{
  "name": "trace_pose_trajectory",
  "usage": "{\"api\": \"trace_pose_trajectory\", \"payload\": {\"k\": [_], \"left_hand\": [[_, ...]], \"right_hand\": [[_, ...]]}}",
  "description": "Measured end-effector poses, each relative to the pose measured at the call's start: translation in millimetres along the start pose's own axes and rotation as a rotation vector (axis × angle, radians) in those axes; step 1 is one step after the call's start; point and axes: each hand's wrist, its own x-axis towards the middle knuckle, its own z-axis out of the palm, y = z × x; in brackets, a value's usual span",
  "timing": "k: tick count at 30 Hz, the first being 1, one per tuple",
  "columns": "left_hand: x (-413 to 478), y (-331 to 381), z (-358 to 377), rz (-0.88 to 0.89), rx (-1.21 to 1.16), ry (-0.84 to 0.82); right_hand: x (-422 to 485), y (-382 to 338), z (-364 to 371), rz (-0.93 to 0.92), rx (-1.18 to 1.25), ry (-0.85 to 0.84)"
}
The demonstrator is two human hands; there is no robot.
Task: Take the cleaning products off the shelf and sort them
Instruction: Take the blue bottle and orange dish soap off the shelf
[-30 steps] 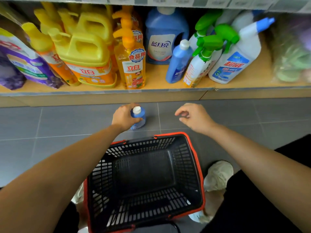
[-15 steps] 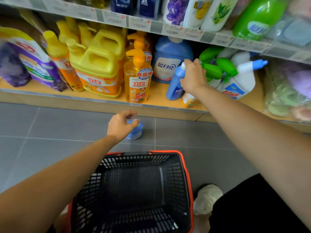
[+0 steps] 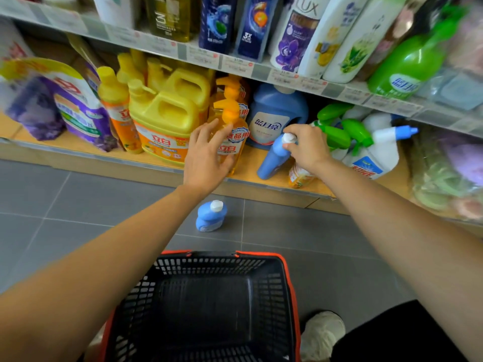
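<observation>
My right hand (image 3: 308, 147) grips the white-capped neck of a slim blue bottle (image 3: 271, 160), which leans on the lower wooden shelf (image 3: 248, 163). My left hand (image 3: 206, 158) is spread open right in front of an orange pump bottle of dish soap (image 3: 231, 137) at the shelf's front edge; I cannot tell whether it touches. A small blue bottle with a white cap (image 3: 210, 216) stands alone on the grey tiled floor below the shelf. A black basket with an orange rim (image 3: 290, 283) sits empty on the floor in front of me.
Yellow jugs (image 3: 164, 121), purple refill pouches (image 3: 78, 105), a large blue detergent jug (image 3: 271, 118) and green-topped spray bottles (image 3: 347, 134) crowd the lower shelf. Shampoo bottles line the upper shelf (image 3: 235, 61). My shoe (image 3: 322, 333) is beside the basket.
My left hand let go of the small blue bottle on the floor and rose to the orange pump bottle. My right hand reached up and took the slim blue bottle's neck.
</observation>
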Motion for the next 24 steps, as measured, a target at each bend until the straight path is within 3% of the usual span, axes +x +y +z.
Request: {"api": "trace_pose_trajectory", "payload": {"k": [8,16,21,24], "left_hand": [[5,-9,-21,0.044,0.036,-0.162],[25,26,-71,-0.113,0.100,-0.618],[-5,72,-104,-0.169,-0.317,-0.848],[-34,93,-111,-0.010,-0.267,-0.772]], "right_hand": [[-25,-7,-22,-0.065,0.148,0.064],[-74,-29,-75,-0.153,0.401,0.017],[-108,-39,-85,-0.203,0.513,0.024],[-125,-45,-86,-0.190,0.637,0.096]]}}
